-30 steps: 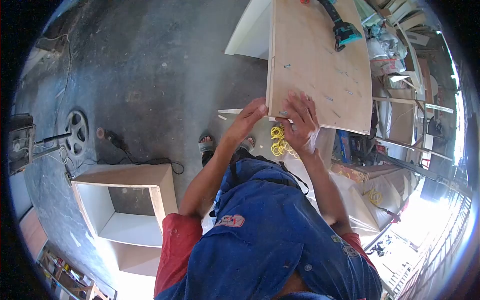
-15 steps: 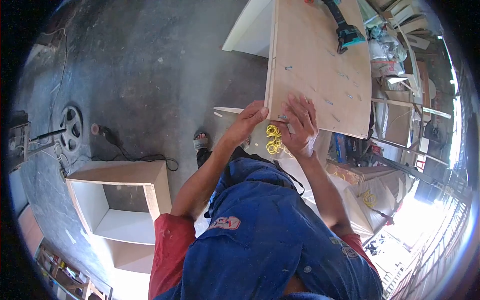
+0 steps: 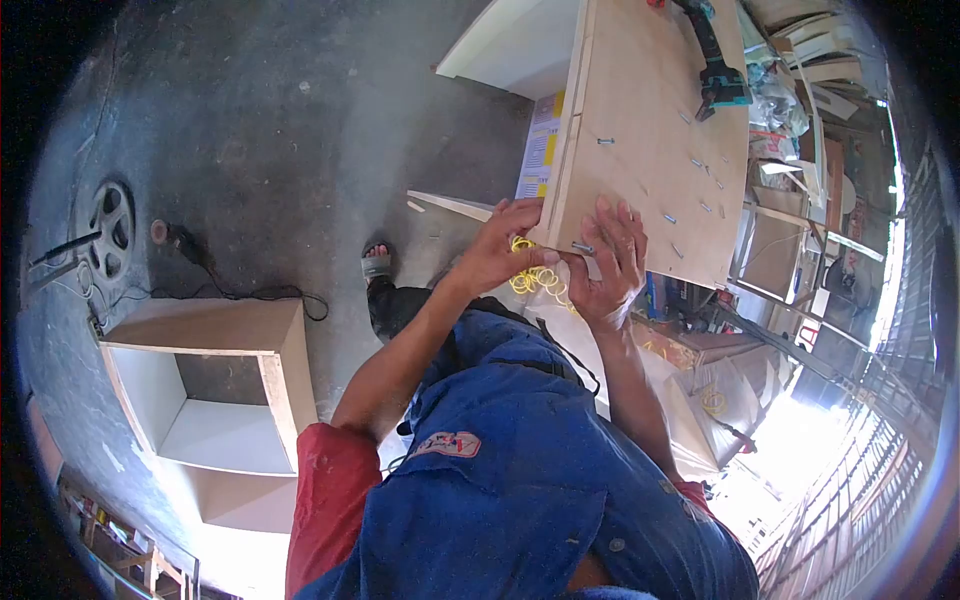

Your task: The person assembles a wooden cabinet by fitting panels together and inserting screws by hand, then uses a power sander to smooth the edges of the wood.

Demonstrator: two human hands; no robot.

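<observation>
A pale wooden panel forms the top of a cabinet-like piece in front of me. My left hand holds its near left corner, fingers along the side edge and thumb at the front edge. My right hand rests on the panel by the same corner, fingers stretched and spread, thumb towards the left one. Beside the right hand's fingers lies a screw. Several more screws, one of them a loose screw, are scattered over the panel. A teal and black cordless power tool lies at its far right.
On the floor at left stands an open wooden cabinet frame, with a corded power tool and a spoked wheel behind it. Yellow coiled hose hangs below the panel corner. Shelving with bags lines the right.
The view has shifted, so the panel appears further right. My left thumb has slid from the panel's top down to its front edge. The right hand stays spread near the corner.
</observation>
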